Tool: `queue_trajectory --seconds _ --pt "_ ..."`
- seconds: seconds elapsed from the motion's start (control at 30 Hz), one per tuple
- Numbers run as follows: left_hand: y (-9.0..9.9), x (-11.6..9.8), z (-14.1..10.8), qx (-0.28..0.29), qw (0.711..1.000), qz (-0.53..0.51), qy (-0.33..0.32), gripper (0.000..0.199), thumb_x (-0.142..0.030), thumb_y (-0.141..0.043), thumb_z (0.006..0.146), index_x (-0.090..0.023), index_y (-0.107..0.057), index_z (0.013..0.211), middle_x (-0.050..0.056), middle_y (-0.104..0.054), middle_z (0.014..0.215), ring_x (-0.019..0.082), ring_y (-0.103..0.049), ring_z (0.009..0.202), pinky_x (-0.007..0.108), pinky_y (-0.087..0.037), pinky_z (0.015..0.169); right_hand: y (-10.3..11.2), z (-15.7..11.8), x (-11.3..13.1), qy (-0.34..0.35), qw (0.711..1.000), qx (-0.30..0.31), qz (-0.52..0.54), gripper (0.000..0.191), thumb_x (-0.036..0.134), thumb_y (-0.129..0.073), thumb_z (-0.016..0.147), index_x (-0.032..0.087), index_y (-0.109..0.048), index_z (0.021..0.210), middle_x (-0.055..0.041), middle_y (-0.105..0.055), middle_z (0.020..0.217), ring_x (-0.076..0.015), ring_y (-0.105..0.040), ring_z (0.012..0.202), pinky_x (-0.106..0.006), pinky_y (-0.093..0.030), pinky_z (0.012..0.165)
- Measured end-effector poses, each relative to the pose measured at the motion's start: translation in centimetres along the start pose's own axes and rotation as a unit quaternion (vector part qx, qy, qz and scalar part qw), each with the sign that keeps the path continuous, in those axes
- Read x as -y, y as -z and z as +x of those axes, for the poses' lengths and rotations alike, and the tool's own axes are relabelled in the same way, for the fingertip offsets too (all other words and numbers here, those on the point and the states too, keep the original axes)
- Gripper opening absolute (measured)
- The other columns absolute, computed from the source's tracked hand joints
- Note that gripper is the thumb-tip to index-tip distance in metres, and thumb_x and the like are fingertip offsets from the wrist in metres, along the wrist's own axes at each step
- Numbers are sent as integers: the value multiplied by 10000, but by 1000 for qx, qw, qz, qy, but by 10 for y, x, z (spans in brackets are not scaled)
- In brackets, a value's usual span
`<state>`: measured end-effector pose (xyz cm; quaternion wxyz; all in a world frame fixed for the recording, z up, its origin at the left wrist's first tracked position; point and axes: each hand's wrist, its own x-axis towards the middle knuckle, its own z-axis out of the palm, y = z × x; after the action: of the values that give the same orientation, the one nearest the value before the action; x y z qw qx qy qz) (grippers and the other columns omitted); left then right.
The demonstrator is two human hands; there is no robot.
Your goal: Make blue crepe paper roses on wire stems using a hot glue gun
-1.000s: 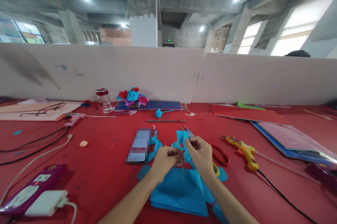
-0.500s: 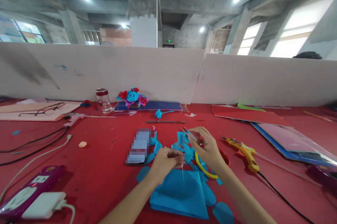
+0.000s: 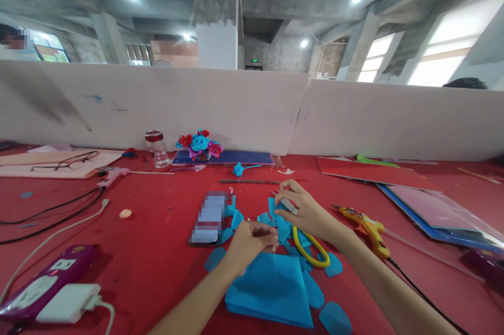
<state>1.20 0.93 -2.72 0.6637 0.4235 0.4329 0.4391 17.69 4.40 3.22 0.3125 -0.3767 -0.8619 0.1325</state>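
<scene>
My left hand (image 3: pixel 252 243) is closed, pinching a thin pale stem (image 3: pixel 275 261) that stands nearly upright. A small blue paper piece (image 3: pixel 271 206) shows above those fingers, near the top of the stem; I cannot tell how it is attached. My right hand (image 3: pixel 297 203) is closed around scissors with a yellow handle loop (image 3: pixel 323 259); their metal part shows between the fingers. Its thumb and fingertips are close to the blue paper piece; whether they touch it is unclear. Beneath both hands lie a folded blue sheet (image 3: pixel 268 290) and several cut blue petals (image 3: pixel 334 318).
A phone (image 3: pixel 208 218) lies left of the petals. On the right are a yellow glue gun (image 3: pixel 364 227) with its cord and stacked sheets (image 3: pixel 433 209). Paper flowers (image 3: pixel 200 143) and a jar (image 3: pixel 157 150) stand at the back. A purple power strip (image 3: pixel 59 272) sits left.
My right hand has moved slightly up and left, its fingers closer to the blue piece. The scissors have turned, showing the yellow loop wider. My left hand has stayed nearly still.
</scene>
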Motion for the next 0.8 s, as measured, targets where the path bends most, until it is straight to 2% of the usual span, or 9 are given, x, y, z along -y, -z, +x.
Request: queue_trajectory --seconds 0.27,0.53,0.8 --pt "-1 -2 -1 9 1000 -1 1 262 -285 -807 486 -114 -668 628 7 -619 563 101 -559 508 252 -505 584 12 8 5 12 999 51 -10 46 222 -575 786 201 -615 793 -24 -453 914 -112 -507 739 -241 -441 704" --pt "0 0 -2 15 1000 2 -9 239 -281 -793 508 -113 -673 628 8 -620 567 101 -560 531 236 -505 575 20 12 9 29 992 115 -35 81 203 -573 783 214 -653 790 -22 -459 897 -118 -512 763 -232 -430 708" --pt "0 -1 -2 21 1000 5 -9 207 -264 -779 526 -116 -669 621 2 -618 559 97 -557 522 239 -500 584 27 15 11 28 987 152 -39 107 182 -582 765 222 -675 799 -22 -484 881 -131 -519 777 -245 -441 709"
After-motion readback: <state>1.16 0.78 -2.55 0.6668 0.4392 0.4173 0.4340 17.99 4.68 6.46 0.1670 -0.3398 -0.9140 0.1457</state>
